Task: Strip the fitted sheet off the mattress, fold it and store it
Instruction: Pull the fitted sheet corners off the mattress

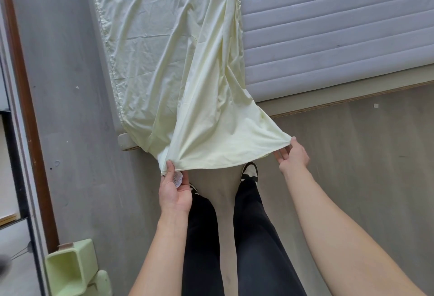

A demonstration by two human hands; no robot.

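Fitted sheet [178, 65], pale yellow, is mostly off the mattress [333, 32]. The ribbed mattress top is bare across the right side. The sheet lies bunched in a long strip along the mattress's left side, and its near end comes off the foot edge toward the person.

Long axis of the sheet runs roughly 12 to 6 o'clock, from the far end at 12 down to the hands at 6. The bulk of the cloth lies at 11–12 o'clock from both grips.

Left hand [175, 192] pinches the near-left corner between thumb and fingers, with a small care label [178, 179] showing just below the thumb. Right hand [292, 154] has the near-right corner: thumb on top of the hem, fingers under it, a loose pinch more than a clench. The hem between the two hands is taut, spanning about 8 to 2 o'clock, with the right corner further from the body.

Judgement: the strip step is nearly done. The far end is out of frame, so I can't tell whether it's still hooked on a far corner. The next pull should go straight back toward 6 o'clock, along the long axis. The left hand is nearer the bunched strip at the mattress's left edge, so it takes more of the drag.

Risk: the cloth snags at the bed base's near-left corner [124, 141], where it drapes over.
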